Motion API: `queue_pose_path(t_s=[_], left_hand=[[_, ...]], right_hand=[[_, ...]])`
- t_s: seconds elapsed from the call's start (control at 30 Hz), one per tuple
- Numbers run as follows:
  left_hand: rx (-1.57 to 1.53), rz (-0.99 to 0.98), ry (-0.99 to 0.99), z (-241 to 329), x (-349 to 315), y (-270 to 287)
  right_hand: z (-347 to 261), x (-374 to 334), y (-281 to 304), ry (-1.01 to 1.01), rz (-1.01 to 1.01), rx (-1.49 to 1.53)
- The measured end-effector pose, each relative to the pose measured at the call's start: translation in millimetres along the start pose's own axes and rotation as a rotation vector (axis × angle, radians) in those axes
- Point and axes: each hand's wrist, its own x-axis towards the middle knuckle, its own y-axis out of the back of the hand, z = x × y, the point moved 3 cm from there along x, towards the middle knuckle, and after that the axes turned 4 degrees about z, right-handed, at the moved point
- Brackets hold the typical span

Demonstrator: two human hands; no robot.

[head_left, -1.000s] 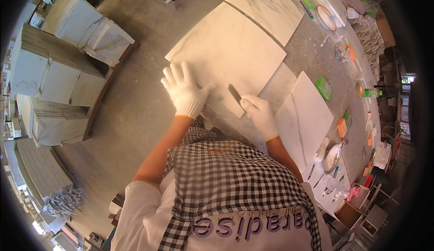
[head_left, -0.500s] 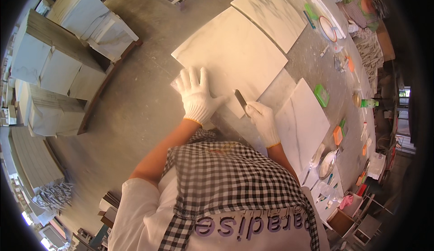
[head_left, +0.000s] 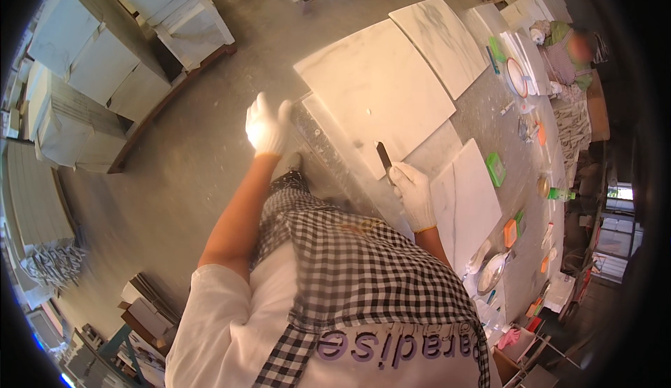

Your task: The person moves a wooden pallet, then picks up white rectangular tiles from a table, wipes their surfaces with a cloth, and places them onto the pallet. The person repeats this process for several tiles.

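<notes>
The right hand (head_left: 414, 196), in a white knitted glove, is holding a dark, narrow, flat-sided tool (head_left: 383, 155) in a closed grip. The tool is pointing forward over the near corner of a large marble slab (head_left: 377, 88); whether its tip is touching the stone cannot be told. The slab, smooth, pale and straight-edged with faint grey veining, is lying flat on the worktop (head_left: 479, 112). A small pale speck (head_left: 369, 111) is sitting on its face.

The left hand (head_left: 267, 126), likewise gloved, is hanging over the grey, scuffed floor (head_left: 175, 192), well apart from the tool; its grip is wide, the thumb standing off from the fingers.

A more boldly veined slab (head_left: 439, 42) is lying just beyond the large one, and another veined slab (head_left: 467, 210) is lying near the right hand. A green rectangular block (head_left: 495, 170), an orange block (head_left: 511, 232) and a shallow bowl (head_left: 493, 273) are occupying the worktop's right side.
</notes>
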Motion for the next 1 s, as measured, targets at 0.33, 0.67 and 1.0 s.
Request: queue_pose_path(t_s=[0.33, 0.67, 1.0], left_hand=[[-0.005, -0.414, 0.508, -143, -101, -32], [-0.087, -0.601, 0.362, -126, -123, -30], [-0.054, -0.781, 0.187, -120, -116, -22]], right_hand=[[10, 5, -9, -0.008, -0.024, 0.033], [6, 10, -9, -0.007, 0.022, 0.089], [-6, 48, -7, 0.064, 0.059, 0.039]])
